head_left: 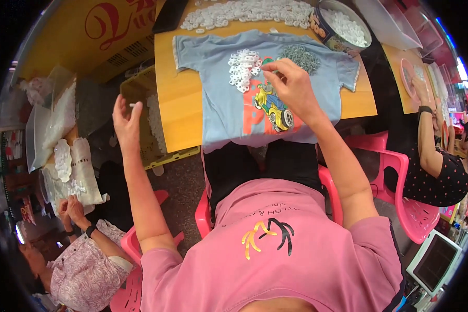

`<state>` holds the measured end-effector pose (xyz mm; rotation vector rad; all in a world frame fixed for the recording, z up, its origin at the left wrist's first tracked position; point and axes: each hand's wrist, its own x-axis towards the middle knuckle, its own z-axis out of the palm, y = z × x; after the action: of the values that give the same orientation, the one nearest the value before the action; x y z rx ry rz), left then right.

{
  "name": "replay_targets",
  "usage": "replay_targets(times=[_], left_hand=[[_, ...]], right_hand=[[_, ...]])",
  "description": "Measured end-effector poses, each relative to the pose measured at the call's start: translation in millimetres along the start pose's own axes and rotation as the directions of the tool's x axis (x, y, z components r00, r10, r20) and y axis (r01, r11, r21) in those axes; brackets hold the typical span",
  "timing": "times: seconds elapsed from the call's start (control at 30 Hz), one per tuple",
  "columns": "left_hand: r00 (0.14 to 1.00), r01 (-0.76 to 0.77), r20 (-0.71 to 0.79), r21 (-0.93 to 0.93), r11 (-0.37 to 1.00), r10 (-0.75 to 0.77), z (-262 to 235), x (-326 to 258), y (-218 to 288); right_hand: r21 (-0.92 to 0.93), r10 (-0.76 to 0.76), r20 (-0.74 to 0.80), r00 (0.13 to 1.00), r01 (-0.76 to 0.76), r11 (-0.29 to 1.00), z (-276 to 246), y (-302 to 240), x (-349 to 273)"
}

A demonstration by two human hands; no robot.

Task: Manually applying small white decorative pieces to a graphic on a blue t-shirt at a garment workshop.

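Out to the left, over the edge of a yellow crate (179, 156), my left hand (126, 122) is raised with fingers and thumb apart. A small white piece (132, 105) shows by its thumb tip; whether it is gripped I cannot tell. My right hand (291, 83) is over the table with thumb and forefinger bent together; anything between them is too small to make out. Its fingertips are beside a pile of small white plastic pieces (243, 70). Behind that hand is a heap of small grey metal-looking parts (300, 58). Both piles rest on a spread light-blue printed T-shirt (218, 99).
The shirt covers much of a wooden table (179, 104). Along the far edge lie many white pieces (244, 14), with a round tin (343, 26) full of them. People work at both sides: one pair of hands (74, 210) at left, a forearm (427, 130) at right.
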<state>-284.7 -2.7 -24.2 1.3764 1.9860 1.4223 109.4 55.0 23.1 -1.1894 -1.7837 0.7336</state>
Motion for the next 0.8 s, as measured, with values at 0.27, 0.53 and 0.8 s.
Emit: replay_targets(times=[0.27, 0.53, 0.8], left_hand=[[0.99, 0.105, 0.099, -0.089, 0.99, -0.096, -8.3, -16.3, -7.9], [0.981, -0.045, 0.168, -0.311, 0.949, 0.102, 34.2, -43.4, 75.1], [0.914, 0.122, 0.391, -0.526, 0.842, 0.112, 123.4, -91.8, 140.4]], right_hand=[[-0.426, -0.195, 0.191, 0.962, 0.26, 0.867, 9.3, 11.3, 20.1], [-0.371, -0.28, 0.094, 0.955, 0.295, 0.88, 7.6, 20.3, 12.6], [0.512, 0.336, 0.193, 0.922, -0.386, 0.767, -22.3, 5.8, -6.6]])
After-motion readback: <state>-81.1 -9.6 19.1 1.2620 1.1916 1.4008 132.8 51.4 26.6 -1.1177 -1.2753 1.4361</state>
